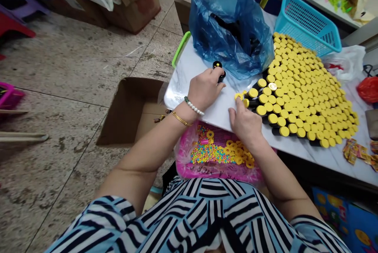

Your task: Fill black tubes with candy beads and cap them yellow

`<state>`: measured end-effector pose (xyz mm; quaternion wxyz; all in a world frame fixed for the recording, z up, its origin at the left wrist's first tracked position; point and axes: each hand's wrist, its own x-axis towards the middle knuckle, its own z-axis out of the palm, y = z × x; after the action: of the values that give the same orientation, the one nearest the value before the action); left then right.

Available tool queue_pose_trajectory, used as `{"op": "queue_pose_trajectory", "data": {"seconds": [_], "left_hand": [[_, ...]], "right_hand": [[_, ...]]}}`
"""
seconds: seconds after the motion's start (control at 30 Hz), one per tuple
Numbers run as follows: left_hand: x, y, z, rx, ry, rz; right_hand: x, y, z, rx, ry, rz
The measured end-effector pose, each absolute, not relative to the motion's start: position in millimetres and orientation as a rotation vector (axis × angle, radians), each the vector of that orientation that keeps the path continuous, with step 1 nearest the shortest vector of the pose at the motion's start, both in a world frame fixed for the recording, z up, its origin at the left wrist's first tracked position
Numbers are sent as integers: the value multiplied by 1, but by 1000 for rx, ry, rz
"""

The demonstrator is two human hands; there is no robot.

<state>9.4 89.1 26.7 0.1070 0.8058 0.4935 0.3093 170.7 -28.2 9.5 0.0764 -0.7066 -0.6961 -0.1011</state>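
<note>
My left hand [205, 89], with a bead bracelet and gold bangle at the wrist, has its fingers closed around a small black tube [223, 75] over the white tabletop. Just beyond the fingertips stands another black tube [217, 64] with a yellow spot in its top. My right hand [246, 121] has its index finger stretched onto a yellow ring cap [238, 96] on the table, thumb apart. Beside it begins a dense group of black tubes with yellow caps [301, 95]. Below the hands, a pink basket [195, 172] contains colourful little beads [208, 154] and loose yellow rings [236, 152].
A blue plastic bag [203, 21] with black pieces inside stands at the table's back. Behind the capped tubes is a turquoise basket [310, 21]. An open cardboard box [118, 115] sits on the floor at left. Small orange packets [351, 151] lie near the right edge.
</note>
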Motion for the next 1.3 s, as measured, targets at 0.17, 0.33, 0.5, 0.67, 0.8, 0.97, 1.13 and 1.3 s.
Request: {"op": "queue_pose_trajectory", "data": {"seconds": [0.17,0.33,0.5,0.67,0.8,0.97,1.13,1.3], "left_hand": [[14,96,23,2399,1442,925],[15,96,25,2364,1442,972],[18,94,26,2300,1405,925],[21,94,21,2367,1444,991],[23,95,21,2447,1486,948],[12,77,25,2404,1405,937],[-10,50,19,2335,1360,929],[-25,40,30,2357,1376,780]], "right_hand": [[163,-32,12,-2051,-2116,-87],[157,-61,24,-1798,-2273,104],[184,-51,56,-1782,-2325,-403],[202,-21,60,-1694,-2661,-735],[203,-8,57,-1658,-2722,-676],[210,-15,61,-1614,-2512,-615],[220,-27,50,-1682,-2353,-625],[206,-34,49,-1711,-2251,-556]]}}
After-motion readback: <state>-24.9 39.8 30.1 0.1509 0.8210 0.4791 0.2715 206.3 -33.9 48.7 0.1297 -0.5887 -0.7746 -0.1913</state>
